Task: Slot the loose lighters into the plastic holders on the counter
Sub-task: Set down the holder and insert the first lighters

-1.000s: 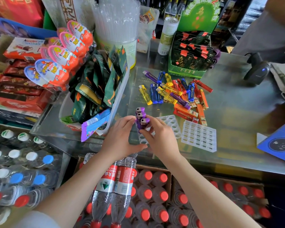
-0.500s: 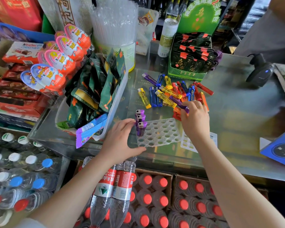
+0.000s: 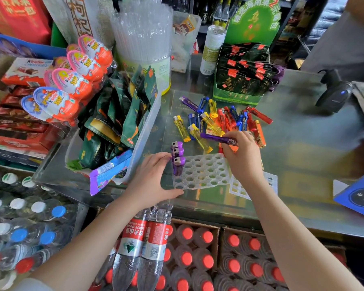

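While left hand (image 3: 153, 181) braces holder (image 3: 202, 173) with relaxed fingers, right hand (image 3: 243, 158) pinches purple lighter (image 3: 218, 139)

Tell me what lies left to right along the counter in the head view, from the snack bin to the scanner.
Snack bin → left hand → three slotted purple lighters → round-hole holder → right hand pinching a purple lighter → scanner.

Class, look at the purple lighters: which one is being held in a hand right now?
The purple lighter lying sideways in the right hand, above the holder. Three others stand upright in the holder's left edge; another lies untouched at the pile's far end.
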`<state>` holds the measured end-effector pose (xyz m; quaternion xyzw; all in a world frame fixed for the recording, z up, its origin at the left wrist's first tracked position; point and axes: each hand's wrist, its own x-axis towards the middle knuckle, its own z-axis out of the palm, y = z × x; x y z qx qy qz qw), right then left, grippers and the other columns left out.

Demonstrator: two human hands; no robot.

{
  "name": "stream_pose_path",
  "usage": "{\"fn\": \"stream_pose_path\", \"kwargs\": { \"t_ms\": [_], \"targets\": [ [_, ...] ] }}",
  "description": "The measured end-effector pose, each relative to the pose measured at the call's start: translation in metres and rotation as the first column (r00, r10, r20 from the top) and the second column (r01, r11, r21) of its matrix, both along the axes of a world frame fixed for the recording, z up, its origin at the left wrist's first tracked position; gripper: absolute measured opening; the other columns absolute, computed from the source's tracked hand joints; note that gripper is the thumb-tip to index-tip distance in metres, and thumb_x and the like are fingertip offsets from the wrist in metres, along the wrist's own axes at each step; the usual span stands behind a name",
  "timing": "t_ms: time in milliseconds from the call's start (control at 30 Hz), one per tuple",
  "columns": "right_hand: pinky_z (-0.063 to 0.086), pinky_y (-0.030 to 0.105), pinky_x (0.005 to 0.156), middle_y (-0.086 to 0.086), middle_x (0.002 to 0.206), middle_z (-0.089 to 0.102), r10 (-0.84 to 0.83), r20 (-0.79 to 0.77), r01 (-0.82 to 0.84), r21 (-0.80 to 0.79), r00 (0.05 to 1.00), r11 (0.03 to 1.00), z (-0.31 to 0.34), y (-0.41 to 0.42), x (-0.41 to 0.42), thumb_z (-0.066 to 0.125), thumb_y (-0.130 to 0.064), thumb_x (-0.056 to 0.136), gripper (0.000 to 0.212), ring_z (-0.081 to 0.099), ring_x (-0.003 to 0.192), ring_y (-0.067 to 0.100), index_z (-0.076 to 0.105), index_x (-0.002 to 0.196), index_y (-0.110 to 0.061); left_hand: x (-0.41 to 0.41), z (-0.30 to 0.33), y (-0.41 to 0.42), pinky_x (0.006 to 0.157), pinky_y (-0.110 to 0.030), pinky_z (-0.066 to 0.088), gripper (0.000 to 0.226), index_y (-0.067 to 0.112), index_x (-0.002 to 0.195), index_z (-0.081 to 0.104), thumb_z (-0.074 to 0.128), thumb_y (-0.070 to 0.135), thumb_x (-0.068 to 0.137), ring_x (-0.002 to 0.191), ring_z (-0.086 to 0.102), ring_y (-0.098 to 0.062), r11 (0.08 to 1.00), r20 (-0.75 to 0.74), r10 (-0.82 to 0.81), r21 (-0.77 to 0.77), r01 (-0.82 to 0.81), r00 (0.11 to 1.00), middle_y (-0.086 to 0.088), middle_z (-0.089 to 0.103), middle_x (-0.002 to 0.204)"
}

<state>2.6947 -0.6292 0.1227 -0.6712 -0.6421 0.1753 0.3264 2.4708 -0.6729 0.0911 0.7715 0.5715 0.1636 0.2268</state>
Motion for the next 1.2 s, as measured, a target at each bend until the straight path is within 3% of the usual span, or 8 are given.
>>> {"fn": "stream_pose_path", "kwargs": {
  "t_ms": [133,233,433,533,767,900,1067,1200],
  "targets": [
    [0.045,0.017,0.055,-0.007,0.074,0.061,0.086,-0.459,-0.1,-0.006,0.884,0.995,0.022,-0.027,-0.008,0.059,-0.004,0.085,0.019,0.053,0.056,0.004,0.058,0.095,-0.021,-0.001,-0.006,0.005,0.105,-0.036,0.03,0.094,0.014,0.128,0.048,0.051,0.073,0.054,0.123,0.036,-0.019,1.0,0.021,0.019,0.018,-0.019,1.0,0.001,0.045,0.132],
    [0.048,0.014,0.058,0.002,0.073,0.063,0.212,-0.559,-0.257,-0.003,0.801,0.966,0.03,-0.043,-0.016,0.057,0.003,0.084,0.029,0.058,0.057,0.0,0.057,0.091,-0.026,-0.002,-0.009,0.005,0.105,-0.034,0.028,0.093,0.016,0.128,0.048,0.05,0.073,0.055,0.124,0.034,-0.017,0.999,0.024,0.013,0.031,-0.014,1.0,0.004,0.044,0.133],
    [0.054,0.026,0.065,-0.01,0.073,0.062,0.314,-0.456,-0.361,-0.017,0.833,0.933,0.022,-0.052,-0.031,0.064,-0.004,0.082,0.03,0.064,0.069,0.018,0.057,0.091,-0.033,-0.003,-0.009,0.003,0.103,-0.024,0.02,0.096,0.02,0.133,0.043,0.047,0.076,0.055,0.126,0.028,-0.012,0.999,0.006,0.002,0.033,-0.003,1.0,0.008,0.039,0.136],
    [0.049,0.018,0.061,-0.014,0.066,0.062,0.274,-0.46,-0.309,-0.002,0.845,0.951,0.018,-0.053,-0.029,0.064,-0.006,0.082,0.024,0.06,0.061,0.004,0.058,0.091,-0.027,-0.004,-0.01,0.002,0.103,-0.023,0.019,0.095,0.02,0.132,0.044,0.047,0.076,0.056,0.125,0.027,-0.011,0.999,0.009,-0.006,0.035,0.006,1.0,0.008,0.039,0.136],
    [0.052,0.02,0.066,-0.009,0.082,0.062,0.395,-0.287,-0.415,-0.007,0.872,0.91,0.008,-0.059,-0.033,0.064,-0.007,0.082,0.019,0.062,0.07,0.01,0.063,0.099,-0.013,-0.002,-0.01,0.001,0.104,-0.028,0.023,0.098,0.014,0.131,0.046,0.046,0.076,0.055,0.124,0.033,-0.017,0.997,-0.001,-0.001,0.071,0.001,1.0,0.003,0.043,0.133],
    [0.053,0.033,0.067,-0.002,0.089,0.063,0.45,-0.175,-0.452,0.026,0.876,0.891,0.005,-0.058,-0.041,0.064,-0.009,0.082,0.021,0.063,0.071,0.017,0.061,0.103,-0.012,-0.003,-0.011,0.001,0.105,-0.031,0.025,0.097,0.015,0.131,0.046,0.047,0.076,0.056,0.124,0.034,-0.018,0.998,0.006,-0.006,0.065,0.005,1.0,0.003,0.043,0.133],
    [0.048,0.018,0.064,-0.024,0.076,0.053,0.381,-0.221,-0.393,-0.008,0.898,0.92,0.007,-0.057,-0.045,0.068,-0.007,0.079,0.024,0.056,0.07,0.0,0.055,0.097,-0.015,-0.004,-0.013,0.003,0.105,-0.032,0.027,0.093,0.016,0.129,0.048,0.049,0.074,0.056,0.123,0.036,-0.018,0.997,0.021,-0.011,0.078,0.009,1.0,0.002,0.045,0.132],
    [0.048,0.019,0.06,-0.021,0.075,0.053,0.409,-0.182,-0.415,0.008,0.894,0.91,0.006,-0.056,-0.051,0.07,-0.007,0.076,0.016,0.054,0.062,0.003,0.064,0.09,-0.01,-0.004,-0.014,0.003,0.105,-0.031,0.027,0.092,0.018,0.128,0.049,0.049,0.074,0.056,0.123,0.036,-0.017,0.997,0.023,-0.012,0.079,0.01,1.0,0.004,0.045,0.132]
  ]
}}
